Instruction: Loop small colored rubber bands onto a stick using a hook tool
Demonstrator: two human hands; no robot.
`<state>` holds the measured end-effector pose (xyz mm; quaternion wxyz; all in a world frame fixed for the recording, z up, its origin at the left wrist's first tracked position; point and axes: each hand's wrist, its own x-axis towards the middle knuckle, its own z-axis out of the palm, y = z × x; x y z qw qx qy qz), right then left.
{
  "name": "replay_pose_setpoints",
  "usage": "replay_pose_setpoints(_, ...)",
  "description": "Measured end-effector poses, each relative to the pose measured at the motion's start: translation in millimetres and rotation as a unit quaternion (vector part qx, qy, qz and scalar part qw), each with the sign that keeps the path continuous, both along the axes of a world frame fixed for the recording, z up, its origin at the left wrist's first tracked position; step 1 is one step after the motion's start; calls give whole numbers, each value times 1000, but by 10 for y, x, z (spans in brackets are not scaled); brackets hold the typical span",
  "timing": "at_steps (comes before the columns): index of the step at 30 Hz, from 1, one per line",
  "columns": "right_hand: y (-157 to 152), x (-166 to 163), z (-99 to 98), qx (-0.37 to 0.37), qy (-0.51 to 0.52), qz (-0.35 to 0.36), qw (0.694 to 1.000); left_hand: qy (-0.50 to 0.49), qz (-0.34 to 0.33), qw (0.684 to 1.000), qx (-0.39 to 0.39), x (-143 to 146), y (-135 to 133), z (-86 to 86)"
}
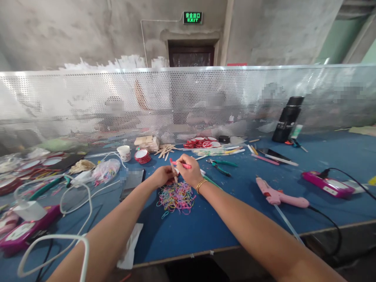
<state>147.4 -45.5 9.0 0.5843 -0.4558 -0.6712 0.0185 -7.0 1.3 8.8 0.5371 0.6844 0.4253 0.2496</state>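
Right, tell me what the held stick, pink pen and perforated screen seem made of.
Held stick: probably wood, matt, from its flat pale look.
Pink pen: likely plastic, smooth, from its even bright colour.
Perforated screen: apparently metal, with a silvery sheen and round holes; which metal is unclear.

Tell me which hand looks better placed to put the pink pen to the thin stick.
Probably the right: the right hand holds the pink pen, one end at or very near the thin stick. The left hand is occupied holding that stick.
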Motion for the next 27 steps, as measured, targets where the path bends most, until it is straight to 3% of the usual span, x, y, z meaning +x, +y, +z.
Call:
replay_pose_setpoints(7, -16, 47, 10, -8, -9, -14, 1000, -6, 15, 1000, -6, 34, 6, 5)
replay_pose_setpoints(12, -3, 86, -5, 2, 4, -11, 1000, 0, -22, 1000, -2, 66, 49, -37)
replay_pose_setpoints(16, 20, 50, 3, 10, 28, 2, 1000, 9, 2, 999, 32, 95, 112, -74)
replay_pose_setpoints(21, -30, 19, 44, 25, 10, 10, 1000, 21, -34, 999, 18, 43, 78, -17)
replay_pose_setpoints(27, -55, 70, 119, 36, 41, -26, 998, 9, -14, 1000, 5, -3, 14, 33)
